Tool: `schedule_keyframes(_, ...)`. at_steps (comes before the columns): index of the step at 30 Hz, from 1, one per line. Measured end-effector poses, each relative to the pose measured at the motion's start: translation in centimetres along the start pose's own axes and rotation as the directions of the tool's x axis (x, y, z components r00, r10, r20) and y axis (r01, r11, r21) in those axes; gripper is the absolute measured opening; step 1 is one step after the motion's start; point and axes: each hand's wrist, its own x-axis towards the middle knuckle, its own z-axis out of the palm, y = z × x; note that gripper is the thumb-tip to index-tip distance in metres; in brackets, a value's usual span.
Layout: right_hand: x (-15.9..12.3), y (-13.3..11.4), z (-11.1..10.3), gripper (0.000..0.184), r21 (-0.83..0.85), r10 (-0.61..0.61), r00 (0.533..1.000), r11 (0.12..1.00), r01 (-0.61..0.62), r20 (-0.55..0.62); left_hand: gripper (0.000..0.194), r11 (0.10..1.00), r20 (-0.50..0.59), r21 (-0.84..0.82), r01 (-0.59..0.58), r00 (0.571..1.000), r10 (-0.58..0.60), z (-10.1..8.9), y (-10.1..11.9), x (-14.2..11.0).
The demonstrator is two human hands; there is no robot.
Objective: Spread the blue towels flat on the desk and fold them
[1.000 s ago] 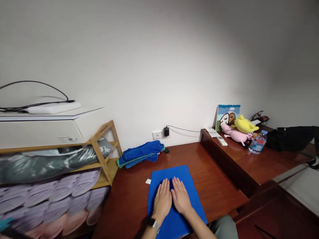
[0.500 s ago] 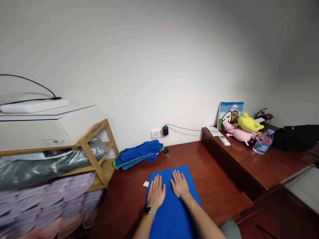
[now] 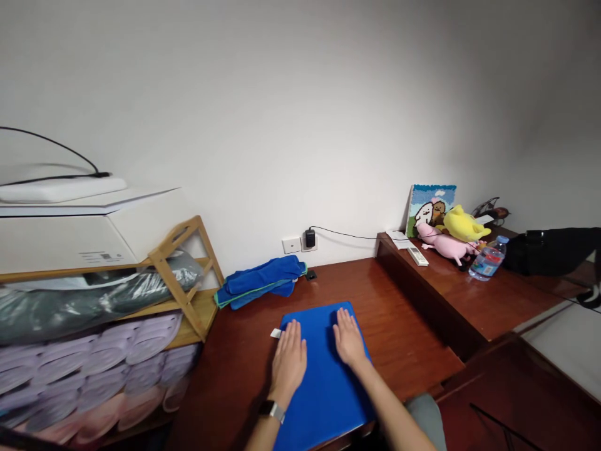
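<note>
A bright blue cloth (image 3: pixel 319 376) lies flat on the dark red wooden table (image 3: pixel 404 338) right in front of me. My left hand (image 3: pixel 288 362) rests palm down on the cloth's left side, fingers stretched out, a watch on its wrist. My right hand (image 3: pixel 348 337) lies flat on the cloth's right side near the far edge, fingers also straight. Neither hand holds anything. A small white tag (image 3: pixel 275 334) sticks out at the cloth's far left corner, just beyond my left fingertips.
A pile of blue towels (image 3: pixel 261 285) lies by the wall socket (image 3: pixel 300 242). On the left stands a wooden rack (image 3: pixel 185 282) with bagged bedding and a white box. A raised wooden shelf (image 3: pixel 469 300) at right carries plush toys (image 3: pixel 451 235), a remote and a water bottle (image 3: pixel 487 259).
My two hands have slid apart from the middle of the cloth toward its left and right sides. The view has shifted slightly.
</note>
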Motion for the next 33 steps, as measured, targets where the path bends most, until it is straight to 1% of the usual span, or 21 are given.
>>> schedule_keyframes(1,-1.1,-1.1,0.8,0.064,0.013,-0.059,0.998,0.998,0.059,-0.006,0.063,0.999,-0.001,-0.022,-0.037,0.999,0.037,0.3,1.1,-0.9)
schedule_keyframes(3,-3.0,-2.9,2.3,0.063,0.037,-0.147,0.989,0.989,0.146,0.028,0.062,0.997,0.052,-0.042,-0.068,0.996,0.07,1.2,2.8,-2.4)
schedule_keyframes(4,-3.8,-3.5,2.8,0.063,0.044,-0.165,0.985,0.986,0.163,0.056,0.062,0.997,0.087,-0.04,-0.065,0.994,0.069,1.6,3.2,-3.0)
schedule_keyframes(6,-4.8,-3.9,3.3,0.063,0.038,-0.147,0.984,0.989,0.143,0.1,0.062,0.999,0.154,-0.017,-0.038,0.987,0.04,2.0,3.4,-3.8)
schedule_keyframes(9,-5.2,-2.6,2.6,0.064,-0.01,-0.051,0.99,0.999,0.053,0.13,0.065,0.999,0.203,0.034,0.027,0.979,-0.033,1.9,2.4,-4.4)
schedule_keyframes(13,-4.9,0.9,0.7,0.065,-0.077,0.073,0.988,0.995,-0.064,0.135,0.067,0.994,0.161,0.057,0.092,0.982,-0.1,1.3,0.4,-5.0)
schedule_keyframes(16,-4.7,3.0,-0.8,0.066,-0.09,0.124,0.983,0.99,-0.112,0.138,0.068,0.99,0.164,0.064,0.129,0.977,-0.138,0.6,-0.8,-5.4)
schedule_keyframes(19,-5.0,3.6,-2.0,0.065,-0.057,0.135,0.981,0.99,-0.128,0.137,0.068,0.992,0.19,0.058,0.116,0.974,-0.125,-0.5,-1.5,-5.6)
schedule_keyframes(21,-5.7,2.7,-2.3,0.065,-0.026,0.114,0.99,0.993,-0.112,0.084,0.068,0.996,0.151,0.04,0.08,0.985,-0.085,-1.3,-1.2,-5.7)
schedule_keyframes(24,-7.7,-0.4,-1.1,0.064,0.016,0.021,0.999,1.0,-0.02,-0.025,0.065,1.0,0.063,0.008,-0.026,0.998,0.026,-2.0,0.9,-6.5)
schedule_keyframes(26,-9.5,-2.8,0.4,0.063,0.046,-0.079,0.996,0.996,0.081,-0.041,0.062,0.993,0.068,0.001,-0.116,0.991,0.115,-1.8,2.8,-7.6)
schedule_keyframes(28,-11.1,-4.4,2.0,0.061,0.078,-0.15,0.989,0.985,0.151,-0.019,0.061,0.988,0.118,0.009,-0.157,0.981,0.155,-1.2,4.4,-8.9)
schedule_keyframes(30,-12.2,-4.8,2.9,0.061,0.09,-0.143,0.99,0.986,0.141,0.018,0.061,0.991,0.161,0.028,-0.133,0.979,0.127,-0.7,5.0,-10.2)
schedule_keyframes(31,-12.5,-4.4,3.0,0.062,0.082,-0.107,0.994,0.991,0.104,0.036,0.06,0.993,0.171,0.037,-0.111,0.98,0.103,-0.5,5.0,-10.7)
schedule_keyframes(33,-12.9,-3.0,2.6,0.063,0.039,0.003,0.999,0.999,-0.005,0.051,0.061,0.996,0.168,0.055,-0.07,0.984,0.06,-0.4,4.4,-11.3)
